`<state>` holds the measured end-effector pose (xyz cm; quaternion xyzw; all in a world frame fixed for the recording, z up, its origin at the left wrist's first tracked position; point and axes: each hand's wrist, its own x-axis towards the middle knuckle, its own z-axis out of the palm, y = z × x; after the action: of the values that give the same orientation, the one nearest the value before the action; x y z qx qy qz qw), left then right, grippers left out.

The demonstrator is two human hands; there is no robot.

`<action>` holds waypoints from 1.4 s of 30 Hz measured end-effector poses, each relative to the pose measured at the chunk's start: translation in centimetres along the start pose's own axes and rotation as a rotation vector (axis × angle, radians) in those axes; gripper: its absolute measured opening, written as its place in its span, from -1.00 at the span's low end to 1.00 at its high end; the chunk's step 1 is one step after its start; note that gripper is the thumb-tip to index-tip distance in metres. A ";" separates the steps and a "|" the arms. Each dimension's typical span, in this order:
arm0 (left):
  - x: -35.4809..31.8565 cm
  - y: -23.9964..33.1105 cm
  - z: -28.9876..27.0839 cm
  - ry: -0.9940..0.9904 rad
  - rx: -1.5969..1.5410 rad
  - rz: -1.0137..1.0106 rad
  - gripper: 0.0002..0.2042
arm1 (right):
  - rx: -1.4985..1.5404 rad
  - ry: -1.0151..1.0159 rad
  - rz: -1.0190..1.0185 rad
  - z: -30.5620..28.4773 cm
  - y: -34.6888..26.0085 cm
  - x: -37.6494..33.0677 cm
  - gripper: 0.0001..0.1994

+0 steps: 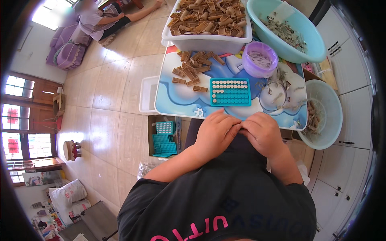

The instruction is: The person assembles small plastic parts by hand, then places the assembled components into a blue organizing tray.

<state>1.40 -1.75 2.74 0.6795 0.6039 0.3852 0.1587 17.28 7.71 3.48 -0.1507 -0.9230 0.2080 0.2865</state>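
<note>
My left hand (216, 130) and my right hand (262, 133) meet in front of my body, by the near edge of the low table (177, 90). Both sets of fingers are pinched together at the tips; whatever is between them is hidden. Just beyond lies a teal tray (230, 96) with rows of round holes. White round pieces fill its upper rows and part of the lower left. Behind and left of the tray, small brown plastic casings (193, 66) lie in a loose heap.
A white tub (207, 43) full of brown casings stands at the table's far side. Beside it are a lilac bowl (259, 71) of small pale pieces and a turquoise basin (317, 44). Small metal parts (277, 94) lie at right. A box (151, 136) holds teal trays at left.
</note>
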 end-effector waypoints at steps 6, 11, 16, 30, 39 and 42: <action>-0.8 -1.3 0.8 -0.147 -0.852 -0.607 -0.79 | 0.158 0.018 0.063 0.7 0.1 0.2 -0.82; -0.7 -1.8 0.7 -0.165 -1.124 -0.726 -0.80 | 0.238 0.088 0.152 1.4 0.5 0.3 -0.84; -0.8 -2.5 1.2 -0.112 -1.154 -0.718 -0.80 | 0.257 0.104 0.190 2.0 0.7 0.4 -0.80; 0.4 -3.4 1.4 -0.010 -1.195 -0.785 -0.79 | 0.177 0.169 0.207 3.2 1.8 1.2 -0.90; 0.9 -4.0 1.8 -0.080 -1.195 -0.818 -0.77 | 0.116 0.156 0.201 2.9 2.3 1.7 -0.90; 1.1 -3.8 1.7 -0.105 -1.222 -0.856 -0.76 | 0.150 0.192 0.243 3.1 2.4 1.7 -0.91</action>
<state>-0.03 0.53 -0.58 0.1931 0.4857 0.5238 0.6727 14.47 9.52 0.86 -0.2584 -0.8483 0.2940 0.3565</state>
